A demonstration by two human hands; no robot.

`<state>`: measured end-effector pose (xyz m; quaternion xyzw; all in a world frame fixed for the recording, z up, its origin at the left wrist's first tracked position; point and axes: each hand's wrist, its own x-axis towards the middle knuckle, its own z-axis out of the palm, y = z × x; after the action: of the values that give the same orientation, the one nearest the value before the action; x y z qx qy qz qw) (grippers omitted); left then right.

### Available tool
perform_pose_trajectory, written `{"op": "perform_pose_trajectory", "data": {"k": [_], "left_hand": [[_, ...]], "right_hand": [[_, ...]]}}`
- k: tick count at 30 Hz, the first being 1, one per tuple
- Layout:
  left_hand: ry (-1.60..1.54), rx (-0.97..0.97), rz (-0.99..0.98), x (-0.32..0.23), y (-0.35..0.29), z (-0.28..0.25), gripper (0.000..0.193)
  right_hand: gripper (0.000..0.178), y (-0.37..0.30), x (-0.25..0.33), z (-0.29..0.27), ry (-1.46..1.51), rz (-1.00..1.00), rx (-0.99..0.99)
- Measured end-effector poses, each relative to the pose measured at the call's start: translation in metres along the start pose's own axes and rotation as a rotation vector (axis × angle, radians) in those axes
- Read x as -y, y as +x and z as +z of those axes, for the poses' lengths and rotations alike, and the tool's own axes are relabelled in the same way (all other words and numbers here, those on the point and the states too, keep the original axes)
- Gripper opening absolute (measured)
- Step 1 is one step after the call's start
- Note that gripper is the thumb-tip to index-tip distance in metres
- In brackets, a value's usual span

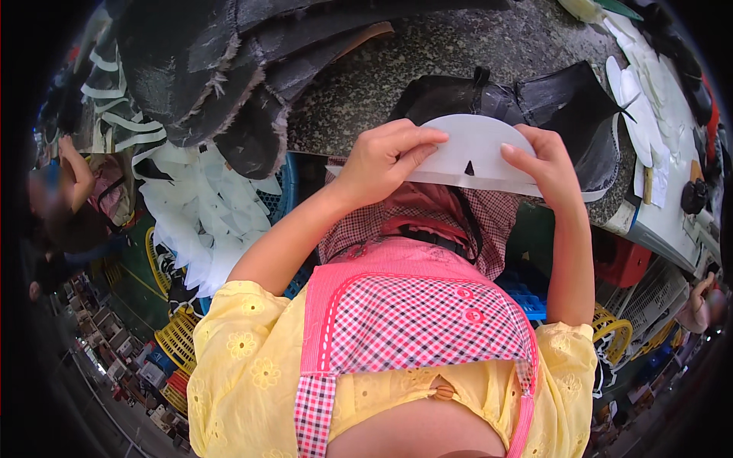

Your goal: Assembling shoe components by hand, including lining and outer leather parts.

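Head view, looking down: two bare hands hold a white piece (482, 143) up between them, in front of the person's body at the near edge of a speckled bench (359, 84). The piece has a rounded top, a nearly straight lower edge and a small dark triangular notch. The left hand (383, 159) pinches its left side between thumb and forefinger, other fingers curled. The right hand (547, 164) grips its right side, thumb on the near face, fingers behind. Just beyond the hands, a black piece (565, 93) lies on the bench. Beyond and left of the left hand are overlapping dark pieces (183, 69); nearer the body, white cutouts (206, 210) heap beside a blue basket (288, 187). Right of the right hand lie white ovals (640, 114). Below the hands is a checked pink apron (420, 313).
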<state>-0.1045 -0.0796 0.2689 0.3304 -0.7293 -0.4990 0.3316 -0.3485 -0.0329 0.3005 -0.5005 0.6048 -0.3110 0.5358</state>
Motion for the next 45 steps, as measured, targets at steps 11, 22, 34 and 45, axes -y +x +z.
{"op": "perform_pose_trajectory", "data": {"k": [11, 22, 34, 45], "left_hand": [[0.250, 0.117, 0.114, 0.009, 0.017, -0.012, 0.021], [0.377, 0.084, 0.157, 0.008, 0.016, -0.002, 0.025], [0.993, 0.354, 0.221, -0.003, -0.011, 0.008, 0.094], [1.000, 0.244, 0.317, 0.002, -0.013, 0.013, 0.084]], "right_hand": [[0.026, -0.002, -0.010, 0.013, -0.315, -0.109, -0.136], [0.022, -0.002, -0.019, 0.023, -0.361, -0.226, -0.238], [0.016, 0.003, -0.005, 0.034, -0.879, -0.271, -0.243], [0.087, -0.048, -0.039, 0.041, -1.082, -0.403, -0.255]]}}
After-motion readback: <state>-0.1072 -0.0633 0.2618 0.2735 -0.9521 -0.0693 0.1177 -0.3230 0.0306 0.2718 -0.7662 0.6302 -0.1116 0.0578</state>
